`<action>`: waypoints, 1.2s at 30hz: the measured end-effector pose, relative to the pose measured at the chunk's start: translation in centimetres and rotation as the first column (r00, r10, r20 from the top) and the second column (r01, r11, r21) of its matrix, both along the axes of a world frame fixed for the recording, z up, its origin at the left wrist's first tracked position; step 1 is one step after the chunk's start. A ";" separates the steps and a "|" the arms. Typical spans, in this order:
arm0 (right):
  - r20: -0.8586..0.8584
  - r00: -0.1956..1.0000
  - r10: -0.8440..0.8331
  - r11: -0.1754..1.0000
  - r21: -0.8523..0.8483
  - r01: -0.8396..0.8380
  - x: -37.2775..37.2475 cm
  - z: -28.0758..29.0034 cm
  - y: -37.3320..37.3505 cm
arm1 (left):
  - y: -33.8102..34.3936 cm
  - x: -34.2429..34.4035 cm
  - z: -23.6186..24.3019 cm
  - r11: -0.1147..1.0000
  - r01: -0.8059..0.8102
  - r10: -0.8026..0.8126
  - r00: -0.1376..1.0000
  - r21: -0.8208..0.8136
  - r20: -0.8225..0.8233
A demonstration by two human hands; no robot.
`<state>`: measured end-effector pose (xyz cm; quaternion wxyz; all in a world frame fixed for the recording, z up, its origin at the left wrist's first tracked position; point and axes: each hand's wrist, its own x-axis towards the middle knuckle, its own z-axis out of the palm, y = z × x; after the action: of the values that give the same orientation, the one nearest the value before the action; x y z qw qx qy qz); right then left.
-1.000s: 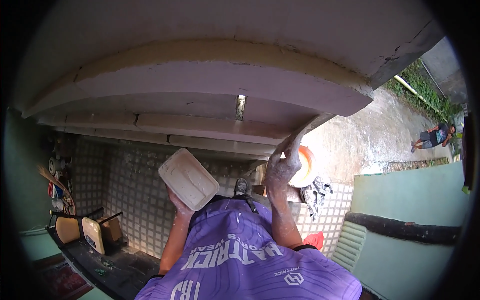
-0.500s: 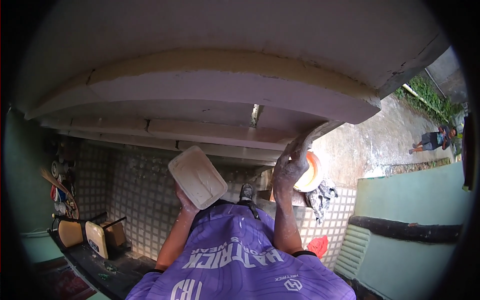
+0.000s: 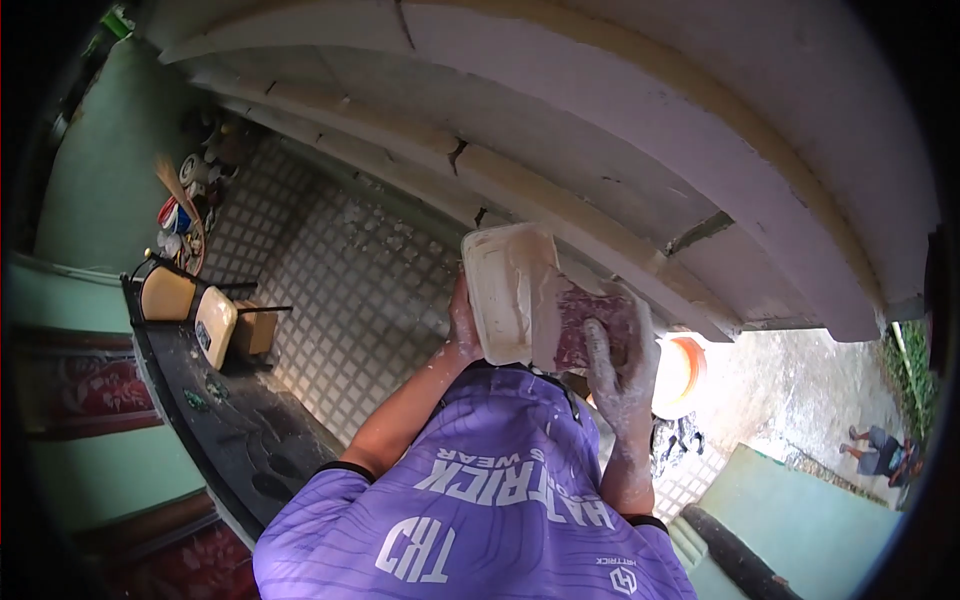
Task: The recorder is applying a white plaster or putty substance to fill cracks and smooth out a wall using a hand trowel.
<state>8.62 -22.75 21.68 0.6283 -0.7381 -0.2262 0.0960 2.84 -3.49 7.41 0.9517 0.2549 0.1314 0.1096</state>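
Note:
In front of my chest, my left hand point(image 3: 463, 320) grips the edge of a shallow, off-white rectangular tub point(image 3: 498, 290). Pale, wet plaster coats its inside. My right hand point(image 3: 622, 362), whitened with the same plaster, is closed on a flat, dark reddish scraper point(image 3: 588, 315). The scraper's blade meets the tub's right side, its left part smeared with plaster. My right fingers partly cover the scraper.
Pale beams point(image 3: 620, 195) of an overhead structure run close above the tub. An orange bucket point(image 3: 684, 372) stands on the right. Chairs point(image 3: 214, 325) and a dark ledge point(image 3: 245, 430) lie to the left, a broom point(image 3: 172, 182) farther back. Another person point(image 3: 884, 455) is far right.
My right hand has come down from the beam to the tub, and the scraper now shows. The tub sits farther right in view, and the whole view has turned.

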 end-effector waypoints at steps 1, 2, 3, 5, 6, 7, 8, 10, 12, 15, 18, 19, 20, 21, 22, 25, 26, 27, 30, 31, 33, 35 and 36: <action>-0.006 1.000 0.026 1.000 0.002 -0.026 -0.1 -0.3 0.9 | 0.0 -0.6 -0.1 1.000 -0.026 0.026 1.000 0.002 -0.006; 0.061 0.993 0.100 0.995 -0.032 -0.098 -0.1 -0.5 1.9 | -0.1 -1.0 -0.1 0.998 -0.054 0.055 0.998 0.045 -0.018; 0.125 0.976 0.176 0.983 -0.068 -0.169 -0.2 -0.4 3.0 | -0.2 -1.4 -0.1 0.993 -0.082 0.085 0.996 0.088 -0.030; 0.150 0.963 0.224 0.974 -0.063 -0.217 -0.4 -0.2 4.3 | -0.7 -2.3 -0.7 0.989 -0.145 0.145 0.989 -0.001 -0.027; 0.156 0.956 0.246 0.968 -0.087 -0.235 -0.4 -1.1 4.8 | -1.0 -2.7 -0.3 0.981 -0.184 0.189 0.977 0.061 -0.094; 0.162 0.949 0.269 0.961 -0.112 -0.253 -0.4 -2.0 5.4 | -1.2 -3.0 0.2 0.968 -0.218 0.236 0.959 0.124 -0.159; 0.160 0.951 0.264 0.964 -0.081 -0.254 -0.8 -2.5 6.1 | -1.7 -3.3 1.4 0.955 -0.260 0.290 0.920 0.144 -0.263; 0.218 0.929 0.299 0.953 -0.117 -0.279 -1.2 -4.1 6.9 | -2.3 -3.8 2.7 0.936 -0.308 0.344 0.899 0.170 -0.269; 0.218 0.908 0.357 0.930 -0.173 -0.324 -1.7 -4.4 7.2 | -2.5 -4.8 2.2 0.934 -0.340 0.356 0.893 0.106 -0.275; 0.247 0.859 0.448 0.894 -0.147 -0.424 -2.8 -4.1 7.5 | -1.1 -6.7 -2.8 0.970 -0.080 0.179 0.873 -0.230 0.453; 0.172 0.830 0.531 0.846 -0.155 -0.510 -3.9 -3.9 8.1 | -2.0 -7.1 -0.5 0.926 -0.322 0.346 0.933 -0.198 0.096; 0.175 0.830 0.529 0.848 -0.156 -0.507 -4.2 -4.0 8.4 | -2.0 -7.0 1.3 0.894 -0.445 0.429 0.882 -0.047 -0.195; 0.218 0.838 0.501 0.865 -0.107 -0.490 -4.8 -4.3 9.2 | -1.4 -7.0 2.2 0.894 -0.448 0.436 0.878 -0.018 -0.199; 0.259 0.845 0.469 0.880 -0.057 -0.471 -5.3 -4.5 9.9 | -0.8 -7.4 2.2 0.895 -0.445 0.434 0.880 -0.016 -0.193; 0.165 0.870 0.465 0.885 -0.099 -0.454 -5.3 -4.7 10.5 | -0.3 -7.9 2.0 0.898 -0.437 0.439 0.879 0.050 -0.188; 0.009 0.921 0.391 0.920 -0.029 -0.390 -6.6 -3.3 11.5 | 1.1 -10.1 0.0 0.925 -0.351 0.375 0.907 -0.147 0.192; 0.077 0.936 0.345 0.937 -0.094 -0.337 -7.1 -2.7 11.8 | 1.4 -10.5 0.6 0.925 -0.379 0.378 0.918 -0.012 0.117; 0.081 0.936 0.344 0.937 -0.096 -0.336 -7.6 -2.2 12.2 | 1.7 -10.9 1.2 0.912 -0.391 0.389 0.920 0.124 0.040; 0.120 0.962 0.246 0.966 -0.115 -0.233 -8.8 -1.6 13.5 | 2.3 -12.0 1.5 0.891 -0.446 0.451 0.892 0.089 -0.042; 0.120 0.962 0.246 0.966 -0.116 -0.232 -9.3 -1.6 14.1 | 2.6 -12.4 1.2 0.886 -0.454 0.459 0.888 0.097 -0.036; 0.100 0.971 0.215 0.973 -0.102 -0.205 -10.4 -1.9 15.3 | 3.4 -13.3 -0.3 0.893 -0.440 0.446 0.892 -0.088 0.067; 0.116 0.961 0.249 0.965 -0.109 -0.237 -11.2 -2.1 16.1 | 4.2 -14.3 -1.3 0.921 -0.385 0.389 0.910 -0.058 0.144; 0.133 0.949 0.285 0.956 -0.116 -0.270 -11.5 -2.3 16.5 | 4.9 -14.6 -1.8 0.943 -0.320 0.331 0.891 -0.088 0.310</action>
<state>-2.90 -6.27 19.42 0.5535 -0.7336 -0.3690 0.1390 -11.72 1.44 5.65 0.9326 0.1918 0.0178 0.3052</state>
